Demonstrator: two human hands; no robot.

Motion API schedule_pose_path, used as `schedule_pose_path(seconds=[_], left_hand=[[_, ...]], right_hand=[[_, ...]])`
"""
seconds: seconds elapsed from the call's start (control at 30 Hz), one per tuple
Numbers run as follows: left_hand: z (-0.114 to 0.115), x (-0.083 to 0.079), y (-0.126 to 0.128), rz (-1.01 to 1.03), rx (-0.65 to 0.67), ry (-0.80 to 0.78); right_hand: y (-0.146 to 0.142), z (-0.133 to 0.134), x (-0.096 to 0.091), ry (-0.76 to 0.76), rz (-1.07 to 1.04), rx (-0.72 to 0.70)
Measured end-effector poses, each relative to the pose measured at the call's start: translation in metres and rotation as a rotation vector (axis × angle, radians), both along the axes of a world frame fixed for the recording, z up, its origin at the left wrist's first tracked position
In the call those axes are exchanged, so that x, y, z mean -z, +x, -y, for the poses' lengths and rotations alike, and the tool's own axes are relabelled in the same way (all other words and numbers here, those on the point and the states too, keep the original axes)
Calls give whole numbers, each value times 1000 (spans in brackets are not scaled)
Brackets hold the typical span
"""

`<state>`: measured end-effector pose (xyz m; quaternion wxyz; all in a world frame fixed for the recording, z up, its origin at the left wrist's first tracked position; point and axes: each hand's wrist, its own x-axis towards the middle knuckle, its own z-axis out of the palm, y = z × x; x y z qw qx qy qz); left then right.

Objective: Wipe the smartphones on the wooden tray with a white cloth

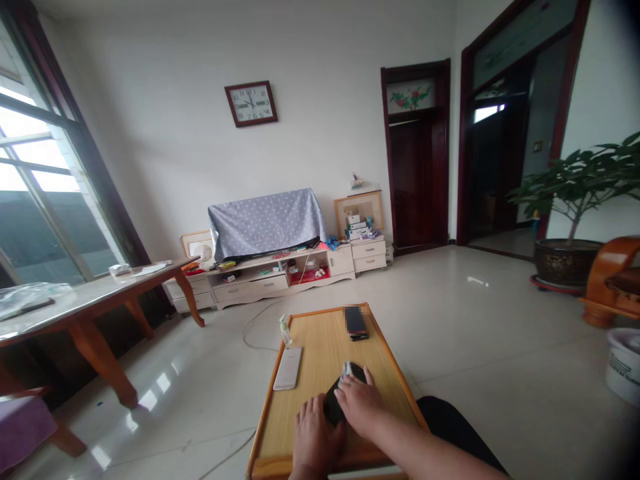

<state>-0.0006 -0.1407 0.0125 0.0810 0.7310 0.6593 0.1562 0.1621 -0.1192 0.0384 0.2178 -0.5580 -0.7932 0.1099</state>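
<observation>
A dark phone-like slab (332,405) lies tilted on the small wooden table, partly covered by my hands. My left hand (316,430) is closed around its near left end, with the thumb side by its lower edge. My right hand (359,399) presses over its upper part, fingers bent on a small whitish cloth or tissue (346,368) that pokes out past the fingertips. To the left rests a silver-white phone (287,369), face down. Beyond it, a clear pump bottle (285,329) with a green top stands at the table's left edge. Another dark phone (356,323) lies near the far edge.
The small table (320,327) has a raised orange-brown rim. A larger wooden table (90,310) stands left by the window. Against the wall is a low white cabinet (250,289) with a cloth-covered object (267,223). To the right are a potted plant (567,263) and a bucket (623,367).
</observation>
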Motion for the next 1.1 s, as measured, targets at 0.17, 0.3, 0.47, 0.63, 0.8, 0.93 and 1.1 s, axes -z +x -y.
schedule_pose_path(seconds=[0.17, 0.3, 0.47, 0.63, 0.8, 0.93, 1.1], left_hand=[[-1, 4, -2, 4, 4, 3], [-1, 1, 0, -2, -13, -8], [-2, 0, 1, 1, -13, -11], [-2, 2, 0, 5, -12, -15], [-2, 0, 1, 29, -10, -5], [-2, 2, 1, 36, -7, 16], [-2, 4, 1, 51, -14, 28]], right_hand=[[-15, 14, 6, 25, 0, -287], [-8, 2, 1, 6, -12, -112], [-12, -3, 1, 0, 10, -84], [-20, 5, 4, -11, 23, -236], [-12, -11, 0, 1, 18, -70], [-21, -9, 4, 0, 32, -112], [-21, -10, 7, -6, 42, -147]])
